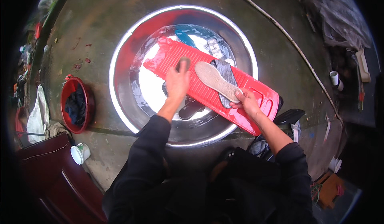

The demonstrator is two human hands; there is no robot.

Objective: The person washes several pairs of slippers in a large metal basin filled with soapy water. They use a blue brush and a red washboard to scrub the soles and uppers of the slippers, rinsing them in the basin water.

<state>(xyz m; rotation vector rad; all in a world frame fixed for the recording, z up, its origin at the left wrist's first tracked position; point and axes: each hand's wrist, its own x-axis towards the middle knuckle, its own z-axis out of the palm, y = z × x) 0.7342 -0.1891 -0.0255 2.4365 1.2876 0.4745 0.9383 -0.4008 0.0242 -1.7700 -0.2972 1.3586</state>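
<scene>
A red plastic washboard (204, 77) slopes across a large round metal basin (123, 104) that holds water. My right hand (247, 101) pinches the narrow end of a light beige shoe insole (213, 78). Beneath that insole a grey patterned insole (225, 71) lies on the ridges. Over the board's left part, my left hand (178, 80) is closed around a small brownish object (183, 62), blurred, perhaps a brush or a piece of soap. A dark insole (190, 107), a blue item (184, 38) and a pale patterned piece (214, 48) are in the water.
Left of the basin stands a red tub (88, 113) with dark cloth (75, 105). A white bucket (80, 153) lies near a dark red panel (57, 176). Black shoes (289, 116) are by the board's lower end. A long pole (282, 29) lies on the floor at right.
</scene>
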